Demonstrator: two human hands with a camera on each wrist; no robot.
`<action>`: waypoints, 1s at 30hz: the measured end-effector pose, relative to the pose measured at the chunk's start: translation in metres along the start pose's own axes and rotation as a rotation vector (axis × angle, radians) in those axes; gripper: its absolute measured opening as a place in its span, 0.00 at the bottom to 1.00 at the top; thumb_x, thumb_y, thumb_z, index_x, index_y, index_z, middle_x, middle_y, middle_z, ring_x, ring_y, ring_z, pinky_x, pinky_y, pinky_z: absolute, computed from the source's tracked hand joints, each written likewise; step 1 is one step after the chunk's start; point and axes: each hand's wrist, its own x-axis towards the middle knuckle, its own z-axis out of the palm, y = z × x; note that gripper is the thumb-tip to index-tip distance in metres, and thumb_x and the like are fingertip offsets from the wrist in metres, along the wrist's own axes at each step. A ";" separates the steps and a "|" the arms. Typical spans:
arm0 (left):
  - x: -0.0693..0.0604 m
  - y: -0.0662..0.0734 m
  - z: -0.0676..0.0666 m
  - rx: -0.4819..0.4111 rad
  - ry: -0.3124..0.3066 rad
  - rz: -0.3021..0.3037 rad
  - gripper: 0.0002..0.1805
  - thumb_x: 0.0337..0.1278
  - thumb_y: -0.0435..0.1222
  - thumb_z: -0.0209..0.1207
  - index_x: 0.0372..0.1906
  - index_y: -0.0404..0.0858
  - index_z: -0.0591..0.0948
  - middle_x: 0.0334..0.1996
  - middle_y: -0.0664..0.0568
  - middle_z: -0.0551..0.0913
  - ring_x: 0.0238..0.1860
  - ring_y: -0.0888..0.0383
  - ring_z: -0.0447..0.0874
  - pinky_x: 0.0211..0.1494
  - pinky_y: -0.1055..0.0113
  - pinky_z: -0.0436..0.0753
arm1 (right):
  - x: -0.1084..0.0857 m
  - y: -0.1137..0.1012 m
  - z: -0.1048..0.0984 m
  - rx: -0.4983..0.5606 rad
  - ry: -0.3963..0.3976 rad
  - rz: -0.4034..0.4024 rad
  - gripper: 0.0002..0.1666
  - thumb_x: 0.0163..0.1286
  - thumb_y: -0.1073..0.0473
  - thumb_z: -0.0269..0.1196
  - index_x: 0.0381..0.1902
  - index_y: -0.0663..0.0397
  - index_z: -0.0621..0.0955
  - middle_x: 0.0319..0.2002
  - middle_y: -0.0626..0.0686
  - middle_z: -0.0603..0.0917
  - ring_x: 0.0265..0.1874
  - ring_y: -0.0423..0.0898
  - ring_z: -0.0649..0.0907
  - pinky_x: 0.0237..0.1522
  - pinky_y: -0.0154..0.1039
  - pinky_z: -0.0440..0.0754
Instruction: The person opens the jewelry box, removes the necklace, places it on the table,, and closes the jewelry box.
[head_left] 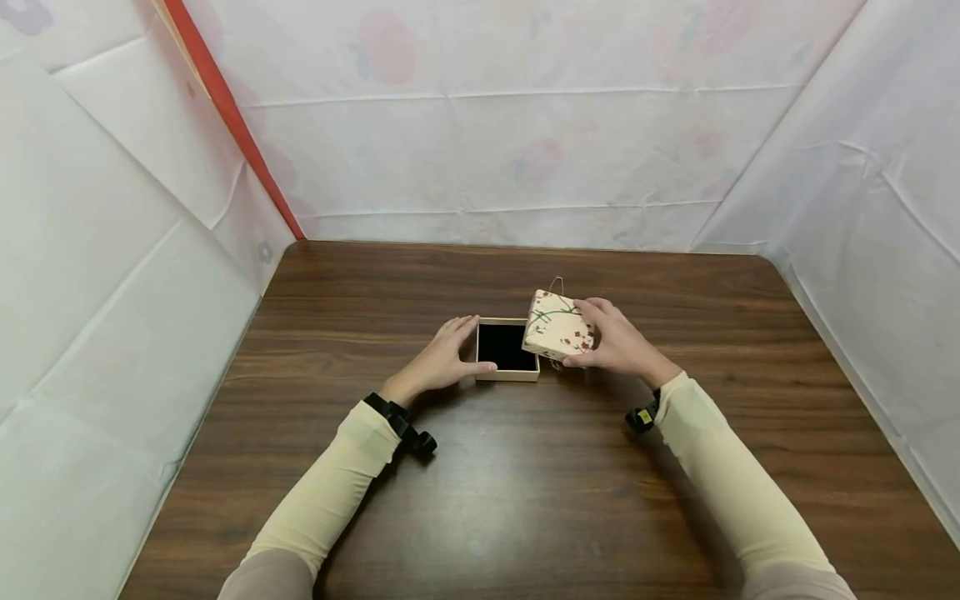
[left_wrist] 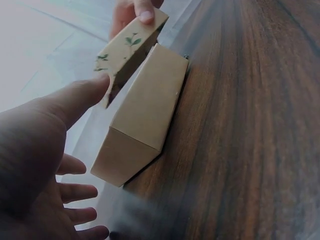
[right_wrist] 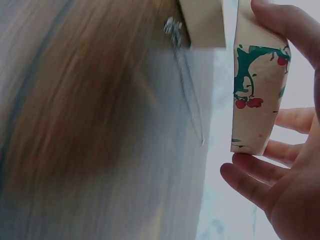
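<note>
An open cream box base [head_left: 507,376] with a black lining [head_left: 501,346] sits on the table. My right hand [head_left: 618,337] grips its cream lid [head_left: 557,327], printed with green stems and red flowers, between thumb and fingers. The lid is raised and tilted over the base's right side. My left hand [head_left: 442,357] is spread around the base's left end, its thumb over the near rim; in the left wrist view the fingers [left_wrist: 80,192] look apart from the base [left_wrist: 145,95]. A thin chain, seemingly a necklace [right_wrist: 186,80], lies right of the base, partly hidden by the lid.
The dark wood-grain table [head_left: 480,500] carries the box. White patterned sheeting [head_left: 480,150] hangs behind it and along both sides. A red strip [head_left: 232,117] runs down the back left corner. Each wrist wears a black camera strap [head_left: 401,425].
</note>
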 end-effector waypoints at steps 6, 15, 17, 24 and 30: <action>0.000 -0.002 0.000 -0.013 0.005 0.001 0.58 0.50 0.57 0.68 0.78 0.38 0.50 0.77 0.40 0.51 0.78 0.44 0.44 0.76 0.44 0.55 | 0.011 -0.018 0.010 0.018 -0.043 -0.059 0.64 0.49 0.37 0.75 0.76 0.51 0.58 0.73 0.61 0.58 0.70 0.61 0.62 0.64 0.64 0.66; -0.001 -0.004 -0.002 0.006 0.027 0.007 0.62 0.45 0.57 0.70 0.78 0.37 0.49 0.77 0.39 0.51 0.78 0.42 0.43 0.76 0.42 0.53 | 0.022 -0.035 0.021 -0.042 -0.053 -0.179 0.61 0.49 0.40 0.76 0.75 0.53 0.60 0.70 0.60 0.62 0.65 0.60 0.67 0.61 0.60 0.70; -0.001 -0.005 -0.003 0.007 0.028 0.006 0.62 0.44 0.58 0.71 0.78 0.38 0.48 0.77 0.39 0.49 0.78 0.41 0.42 0.75 0.40 0.52 | 0.023 -0.039 0.022 -0.048 -0.054 -0.195 0.61 0.48 0.41 0.76 0.74 0.55 0.61 0.70 0.61 0.63 0.65 0.60 0.67 0.61 0.60 0.70; -0.001 -0.004 -0.006 0.015 0.013 0.003 0.65 0.44 0.58 0.71 0.79 0.41 0.44 0.79 0.41 0.45 0.79 0.41 0.37 0.74 0.35 0.49 | 0.028 -0.047 0.026 -0.048 -0.067 -0.222 0.60 0.48 0.42 0.77 0.74 0.55 0.62 0.70 0.61 0.63 0.65 0.59 0.68 0.61 0.58 0.71; 0.000 -0.004 -0.005 0.026 0.010 0.018 0.65 0.44 0.58 0.71 0.79 0.38 0.44 0.78 0.39 0.44 0.79 0.40 0.37 0.74 0.36 0.48 | 0.031 -0.050 0.030 -0.033 -0.088 -0.220 0.60 0.49 0.42 0.77 0.74 0.53 0.62 0.71 0.60 0.62 0.67 0.59 0.66 0.62 0.58 0.70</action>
